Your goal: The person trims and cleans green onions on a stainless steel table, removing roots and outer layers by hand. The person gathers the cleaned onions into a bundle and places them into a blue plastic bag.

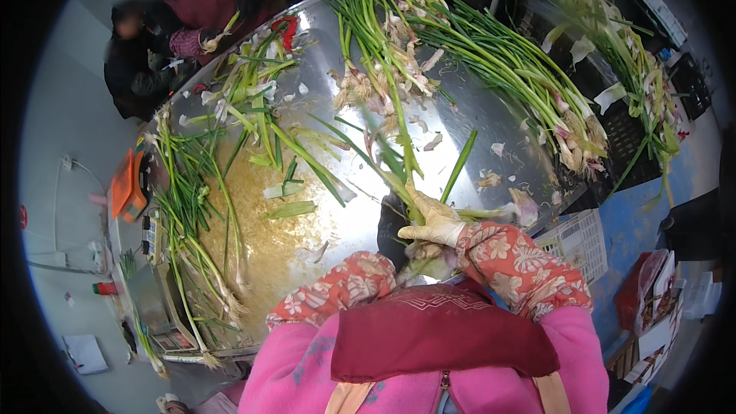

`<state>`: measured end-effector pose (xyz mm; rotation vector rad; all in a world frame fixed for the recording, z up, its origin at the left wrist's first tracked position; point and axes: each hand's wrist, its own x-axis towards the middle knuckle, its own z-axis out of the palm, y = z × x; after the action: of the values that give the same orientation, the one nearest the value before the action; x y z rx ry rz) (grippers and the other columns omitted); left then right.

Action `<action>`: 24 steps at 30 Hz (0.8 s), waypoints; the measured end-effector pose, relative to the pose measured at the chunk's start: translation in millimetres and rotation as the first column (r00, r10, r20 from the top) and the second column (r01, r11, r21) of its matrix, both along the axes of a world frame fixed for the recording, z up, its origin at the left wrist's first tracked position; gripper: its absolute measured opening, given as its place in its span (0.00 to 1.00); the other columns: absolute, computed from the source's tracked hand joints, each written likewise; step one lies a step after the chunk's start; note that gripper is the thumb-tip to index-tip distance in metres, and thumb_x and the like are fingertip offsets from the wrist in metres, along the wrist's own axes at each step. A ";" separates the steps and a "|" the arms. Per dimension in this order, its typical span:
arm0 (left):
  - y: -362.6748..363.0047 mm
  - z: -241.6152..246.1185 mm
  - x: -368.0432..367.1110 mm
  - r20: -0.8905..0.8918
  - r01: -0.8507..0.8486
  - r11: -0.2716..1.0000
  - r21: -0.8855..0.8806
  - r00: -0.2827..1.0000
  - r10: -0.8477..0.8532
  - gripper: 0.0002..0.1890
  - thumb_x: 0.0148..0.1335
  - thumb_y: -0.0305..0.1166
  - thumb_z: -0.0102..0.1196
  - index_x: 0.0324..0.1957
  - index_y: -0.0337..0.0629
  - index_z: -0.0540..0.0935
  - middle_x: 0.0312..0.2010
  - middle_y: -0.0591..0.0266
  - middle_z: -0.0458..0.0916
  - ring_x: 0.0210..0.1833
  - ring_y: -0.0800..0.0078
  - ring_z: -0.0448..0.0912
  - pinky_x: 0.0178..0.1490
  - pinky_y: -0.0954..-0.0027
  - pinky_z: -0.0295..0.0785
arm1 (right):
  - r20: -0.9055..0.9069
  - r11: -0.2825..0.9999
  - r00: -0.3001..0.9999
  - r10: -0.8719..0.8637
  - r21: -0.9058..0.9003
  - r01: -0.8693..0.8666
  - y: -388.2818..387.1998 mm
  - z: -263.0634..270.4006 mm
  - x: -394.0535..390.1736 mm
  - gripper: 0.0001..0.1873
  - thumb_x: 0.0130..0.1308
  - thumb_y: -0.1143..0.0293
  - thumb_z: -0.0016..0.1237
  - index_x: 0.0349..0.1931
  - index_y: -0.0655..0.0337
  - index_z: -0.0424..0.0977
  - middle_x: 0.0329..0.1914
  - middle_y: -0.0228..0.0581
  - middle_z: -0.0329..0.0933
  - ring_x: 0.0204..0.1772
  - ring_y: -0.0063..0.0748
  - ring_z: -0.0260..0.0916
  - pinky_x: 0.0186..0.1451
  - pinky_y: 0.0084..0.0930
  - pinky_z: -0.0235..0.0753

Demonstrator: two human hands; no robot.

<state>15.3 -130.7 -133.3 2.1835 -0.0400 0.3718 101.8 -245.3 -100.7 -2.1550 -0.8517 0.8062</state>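
My right hand (434, 219), in a cream glove, is around a green garlic stalk (415, 214) close to my apron, thumb and forefinger on either side of it. Against the far side of the stalk is my left hand (392, 227) in a black glove. Its fingers are mostly hidden by the leaves, so its grip is unclear. The leaf tops (382, 152) stretch away from me and are blurred. Pale, loose leaf sheaths (428, 259) hang below my right hand. Another stalk with a purplish white end (523, 207) lies beside my right wrist.
Bundles of green garlic (535, 92) lie along the far right of the metal table (356, 218). More stalks (190, 201) and leaf scraps (290, 207) lie leftward. An orange scale (127, 184) stands by the left edge. Two people (201, 6) work across the table. Black crates (624, 132) stand right.
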 end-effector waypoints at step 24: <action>-53.4 288.6 227.4 0.516 0.395 0.782 0.482 0.594 -0.617 0.27 0.53 0.28 0.56 0.56 0.36 0.65 0.53 0.50 0.69 0.53 0.57 0.70 0.55 0.63 0.64 | -0.079 0.093 0.746 -0.661 0.978 0.185 -136.9 270.2 186.9 0.18 0.56 0.75 0.51 0.49 0.62 0.70 0.41 0.35 0.76 0.40 0.23 0.72 0.42 0.18 0.74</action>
<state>242.8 -184.0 155.4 2.1080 -1.1937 0.8169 288.7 -382.1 169.5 -1.1787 -0.5224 -0.5208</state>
